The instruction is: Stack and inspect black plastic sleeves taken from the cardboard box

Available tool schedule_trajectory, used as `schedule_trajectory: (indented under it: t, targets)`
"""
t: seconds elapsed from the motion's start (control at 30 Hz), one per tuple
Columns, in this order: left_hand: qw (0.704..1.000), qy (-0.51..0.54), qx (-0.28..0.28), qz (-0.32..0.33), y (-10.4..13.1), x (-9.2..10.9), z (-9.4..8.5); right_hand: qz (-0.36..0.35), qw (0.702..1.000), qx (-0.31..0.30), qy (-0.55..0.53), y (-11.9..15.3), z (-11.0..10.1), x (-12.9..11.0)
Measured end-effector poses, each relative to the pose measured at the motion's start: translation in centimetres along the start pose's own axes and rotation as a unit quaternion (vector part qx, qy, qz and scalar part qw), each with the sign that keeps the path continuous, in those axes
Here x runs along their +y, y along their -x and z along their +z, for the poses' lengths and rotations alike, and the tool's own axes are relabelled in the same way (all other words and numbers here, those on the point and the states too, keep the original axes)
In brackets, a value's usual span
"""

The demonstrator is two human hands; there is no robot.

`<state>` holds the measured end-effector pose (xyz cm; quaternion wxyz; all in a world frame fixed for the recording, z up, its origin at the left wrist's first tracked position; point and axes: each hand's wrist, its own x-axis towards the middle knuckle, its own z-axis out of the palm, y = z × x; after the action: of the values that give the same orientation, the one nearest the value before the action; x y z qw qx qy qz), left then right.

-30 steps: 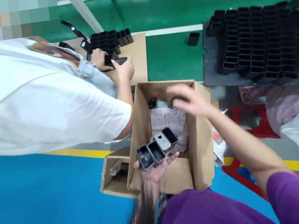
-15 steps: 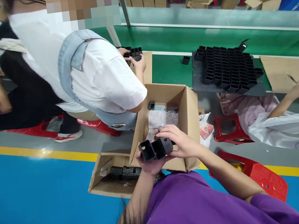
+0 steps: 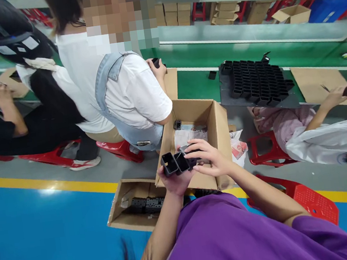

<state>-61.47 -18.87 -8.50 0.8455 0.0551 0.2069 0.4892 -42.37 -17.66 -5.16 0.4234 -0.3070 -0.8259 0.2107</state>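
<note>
Several black square housings [image 3: 169, 163] sit side by side in my left hand [image 3: 176, 181], their open ends toward me. My left fingers wrap them from below and the side. My right hand [image 3: 207, 158] lies over the right end of the row, fingers spread and touching the parts there; what is under them is partly hidden. Both hands are above a tall open cardboard box [image 3: 222, 130], which has printed paper and a small dark part [image 3: 177, 124] inside.
A lower cardboard box [image 3: 115, 208] at left holds dark parts. A person in a white shirt [image 3: 124, 94] sits close at front left. Black housings [image 3: 256, 78] cover a tray on the green bench. Red stools [image 3: 315, 201] stand at right, near another seated person.
My right fingers have lifted and spread over the parts. The row in my left hand has tilted slightly. The camera view has shifted, and the white-shirted person appears farther right.
</note>
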Motion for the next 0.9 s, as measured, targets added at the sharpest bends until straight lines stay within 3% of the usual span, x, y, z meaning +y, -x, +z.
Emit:
schedule_trajectory:
  t: [0.07, 0.17, 0.3, 0.43, 0.63, 0.73, 0.9]
  targets:
    - [1.000, -0.012, -0.009, -0.016, 0.0, -0.2, 0.2, 0.038, 0.999, -0.005, 0.003, 0.0, -1.0, -0.2]
    - [0.998, -0.043, -0.027, -0.034, -0.1, -0.5, 0.4, 0.093, 0.994, -0.062, 0.022, 0.0, -2.5, -0.3]
    - [0.995, -0.072, -0.041, -0.050, -0.4, -1.0, 0.8, 0.108, 0.987, -0.118, -0.004, 0.1, -3.9, -0.6]
    - [0.994, -0.065, -0.057, -0.067, -0.5, -1.6, 1.1, 0.140, 0.987, -0.073, -0.016, 0.7, -3.3, -0.7]
    - [0.998, -0.051, -0.022, -0.039, -0.7, -1.9, 1.9, 0.053, 0.994, 0.058, 0.074, 2.0, -0.7, -0.1]
    - [0.998, -0.050, -0.012, -0.025, -0.8, -1.7, 2.2, 0.035, 0.994, 0.044, 0.091, 2.3, -0.7, -0.5]
    - [0.998, -0.056, -0.003, -0.015, -0.6, -1.4, 2.1, 0.064, 0.997, 0.007, 0.030, 2.3, -1.8, -1.2]
